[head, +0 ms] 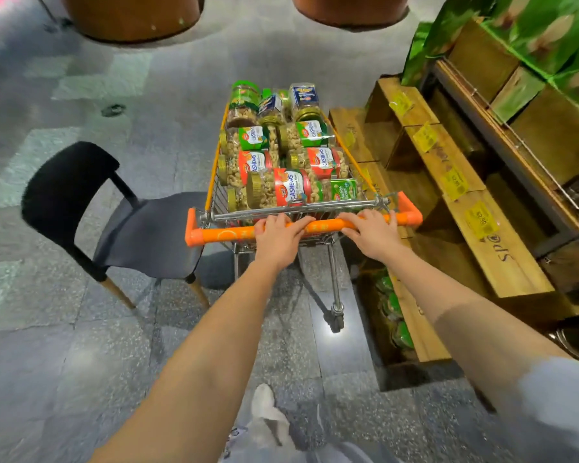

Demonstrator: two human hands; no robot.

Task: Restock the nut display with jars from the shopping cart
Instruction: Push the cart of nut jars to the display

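A wire shopping cart with an orange handle stands in front of me, filled with several clear jars of cashews lying on their sides, with gold lids and red or green labels. My left hand grips the handle near its middle. My right hand grips the handle to the right of it. The wooden nut display of stepped crates with yellow price tags stands right of the cart.
A black chair with wooden legs sits close to the cart's left side. Green packets fill the display's upper shelf, and more green packs lie in its low crate. Two round brown planters stand on the grey tiled floor ahead.
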